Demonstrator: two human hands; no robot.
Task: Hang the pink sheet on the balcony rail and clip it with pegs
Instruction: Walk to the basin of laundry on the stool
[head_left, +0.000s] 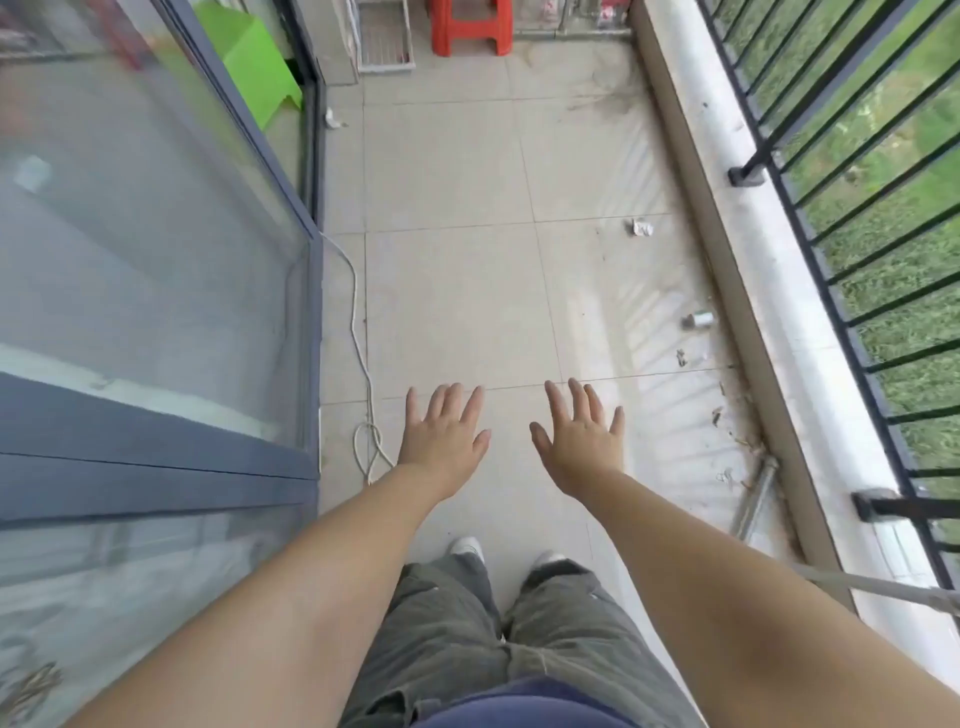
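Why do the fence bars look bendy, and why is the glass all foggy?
In the head view, the wide lens curves the railing near the edge; the glass door shows pale, hazy reflections; soft daylight throws faint striped shadows on the floor; both open hands, left hand and right hand, look fairly sharp.

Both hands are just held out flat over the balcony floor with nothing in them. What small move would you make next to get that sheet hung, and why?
Probably turn to find and pick up the sheet. The left hand and right hand are open and empty above the tiled floor; no pink sheet or pegs are in view, and the black railing on the right hangs bare.
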